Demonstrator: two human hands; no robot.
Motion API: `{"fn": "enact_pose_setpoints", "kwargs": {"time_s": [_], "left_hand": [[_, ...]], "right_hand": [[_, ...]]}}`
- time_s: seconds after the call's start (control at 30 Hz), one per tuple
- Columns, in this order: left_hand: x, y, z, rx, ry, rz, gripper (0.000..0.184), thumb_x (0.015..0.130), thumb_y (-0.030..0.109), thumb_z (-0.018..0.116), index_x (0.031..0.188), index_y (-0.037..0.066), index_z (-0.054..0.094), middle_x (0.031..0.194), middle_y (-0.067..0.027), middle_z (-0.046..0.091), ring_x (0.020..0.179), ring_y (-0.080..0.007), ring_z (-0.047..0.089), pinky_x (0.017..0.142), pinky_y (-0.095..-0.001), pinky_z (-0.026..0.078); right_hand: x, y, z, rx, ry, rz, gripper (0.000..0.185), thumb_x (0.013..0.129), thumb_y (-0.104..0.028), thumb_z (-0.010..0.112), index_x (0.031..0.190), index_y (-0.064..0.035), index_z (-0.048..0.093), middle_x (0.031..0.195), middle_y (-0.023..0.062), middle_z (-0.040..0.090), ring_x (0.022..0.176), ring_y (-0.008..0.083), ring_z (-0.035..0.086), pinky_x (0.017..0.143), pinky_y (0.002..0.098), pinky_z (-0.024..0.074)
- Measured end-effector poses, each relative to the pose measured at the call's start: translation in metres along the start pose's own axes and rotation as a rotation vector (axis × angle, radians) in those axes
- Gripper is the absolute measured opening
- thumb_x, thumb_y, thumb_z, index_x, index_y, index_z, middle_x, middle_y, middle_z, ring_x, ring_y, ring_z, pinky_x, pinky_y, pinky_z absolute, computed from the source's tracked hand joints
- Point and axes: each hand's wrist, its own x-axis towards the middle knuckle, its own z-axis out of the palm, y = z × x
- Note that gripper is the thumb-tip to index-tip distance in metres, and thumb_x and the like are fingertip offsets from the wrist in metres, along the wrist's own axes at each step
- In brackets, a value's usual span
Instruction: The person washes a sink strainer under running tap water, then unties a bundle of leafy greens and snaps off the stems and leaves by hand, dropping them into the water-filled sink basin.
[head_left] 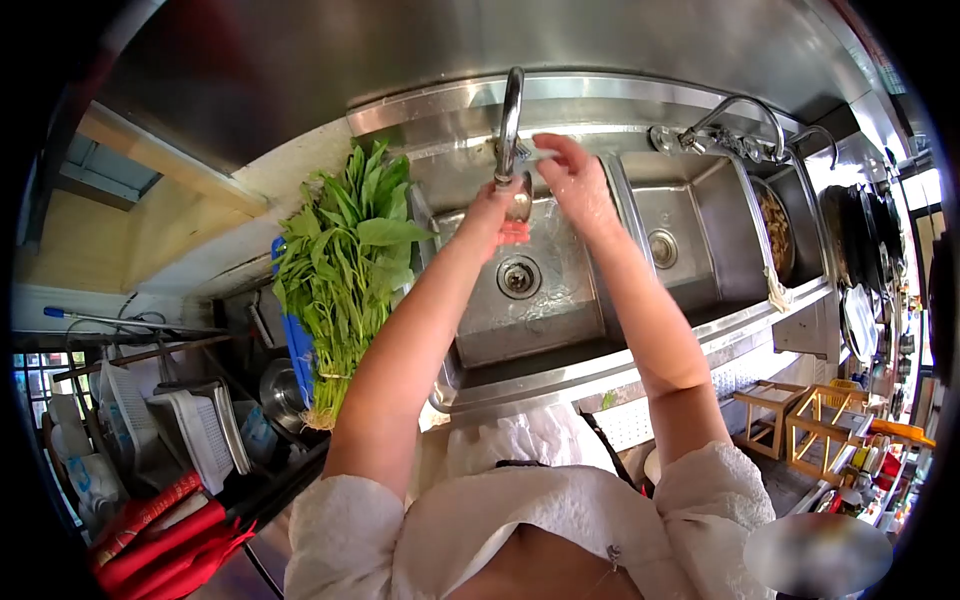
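Shiny object (520, 200) in clasped left hand (490, 213), right hand (582, 192) grip unclear, wet sink (535, 338) below

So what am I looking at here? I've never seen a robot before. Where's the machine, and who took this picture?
There is no machine: these are a person's own bare hands. One camera, worn on the head, looks forward and down, so the arms stretch away from you. The left hand is at the tap and seems to hold a shiny thing, too unclear to name. The right hand is raised beside it, over the sink; I can't tell whether it holds anything. Leafy greens lie left of the sink.
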Motion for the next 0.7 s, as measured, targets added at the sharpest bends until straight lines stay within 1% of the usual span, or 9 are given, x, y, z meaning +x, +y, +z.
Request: {"fn": "enact_pose_setpoints", "kwargs": {"time_s": [0.03,0.1,0.13,0.2,0.23,0.37,0.47,0.57,0.7], "left_hand": [[0.004,-0.002,-0.004,-0.078,0.015,-0.017,0.054,0.077,0.045,0.054,0.114,0.009,0.037,0.087,-0.0133,0.052,0.064,-0.0272,0.057,0.062,-0.0420,0.051],[0.011,-0.007,-0.022,-0.186,-0.014,-0.052,0.051,0.078,0.043,0.053,0.113,0.009,0.039,0.086,-0.0128,0.053,0.063,-0.0268,0.057,0.062,-0.0414,0.051],[0.009,-0.007,-0.031,-0.297,-0.041,-0.082,0.048,0.079,0.042,0.052,0.112,0.009,0.040,0.085,-0.0124,0.053,0.062,-0.0264,0.056,0.061,-0.0409,0.051],[0.001,-0.006,-0.045,-0.307,-0.015,-0.084,0.045,0.078,0.041,0.053,0.107,0.008,0.044,0.081,-0.0117,0.054,0.059,-0.0257,0.056,0.058,-0.0398,0.050],[-0.005,-0.007,-0.051,-0.267,0.029,-0.050,0.045,0.077,0.041,0.054,0.106,0.008,0.044,0.082,-0.0126,0.053,0.058,-0.0244,0.056,0.055,-0.0377,0.051],[-0.026,-0.021,-0.081,-0.228,0.156,-0.042,0.048,0.074,0.044,0.057,0.104,0.009,0.044,0.083,-0.0109,0.053,0.057,-0.0221,0.055,0.050,-0.0342,0.050],[-0.038,-0.033,-0.104,-0.235,0.193,-0.077,0.051,0.072,0.046,0.059,0.106,0.011,0.043,0.085,-0.0091,0.053,0.058,-0.0218,0.055,0.050,-0.0342,0.049],[-0.059,-0.039,-0.106,-0.241,0.252,0.017,0.050,0.073,0.044,0.059,0.107,0.011,0.043,0.083,-0.0095,0.055,0.058,-0.0215,0.056,0.049,-0.0328,0.049],[-0.064,-0.044,-0.111,-0.234,0.195,-0.034,0.047,0.075,0.043,0.057,0.106,0.011,0.044,0.080,-0.0076,0.056,0.057,-0.0194,0.057,0.048,-0.0313,0.049]], "right_hand": [[0.003,-0.024,-0.002,-0.002,-0.001,0.007,0.026,0.073,-0.019,0.057,0.088,0.0018,0.058,0.075,0.0125,0.060,0.073,0.0184,0.058,0.068,0.0296,0.0454],[0.008,-0.053,0.003,-0.095,-0.253,0.018,0.025,0.073,-0.019,0.059,0.085,0.0029,0.058,0.072,0.0101,0.060,0.067,0.0162,0.059,0.061,0.0290,0.0470],[0.011,-0.054,0.010,-0.093,-0.254,0.021,0.025,0.073,-0.019,0.059,0.085,0.0029,0.058,0.072,0.0101,0.060,0.067,0.0162,0.059,0.061,0.0290,0.0470],[0.024,-0.054,0.027,-0.002,-0.286,0.182,0.025,0.075,-0.021,0.059,0.080,0.0031,0.058,0.064,0.0077,0.059,0.055,0.0128,0.058,0.050,0.0263,0.0463],[0.030,-0.048,0.041,0.160,-0.260,0.198,0.024,0.077,-0.022,0.058,0.073,0.0018,0.058,0.057,0.0073,0.058,0.047,0.0114,0.057,0.044,0.0243,0.0448],[0.057,-0.032,0.083,0.053,-0.265,0.064,0.025,0.078,-0.020,0.056,0.067,0.0021,0.054,0.057,0.0090,0.060,0.047,0.0155,0.059,0.045,0.0246,0.0468],[0.060,-0.037,0.096,0.106,-0.285,0.156,0.026,0.078,-0.021,0.056,0.069,0.0030,0.053,0.057,0.0110,0.060,0.048,0.0164,0.060,0.044,0.0257,0.0475],[0.041,-0.038,0.081,0.144,-0.297,0.149,0.027,0.079,-0.021,0.056,0.068,0.0026,0.048,0.058,0.0100,0.057,0.052,0.0158,0.061,0.044,0.0250,0.0489],[0.006,-0.040,0.035,0.202,-0.269,0.236,0.020,0.082,-0.018,0.054,0.076,0.0011,0.048,0.063,0.0068,0.055,0.054,0.0126,0.059,0.042,0.0231,0.0472]]}}
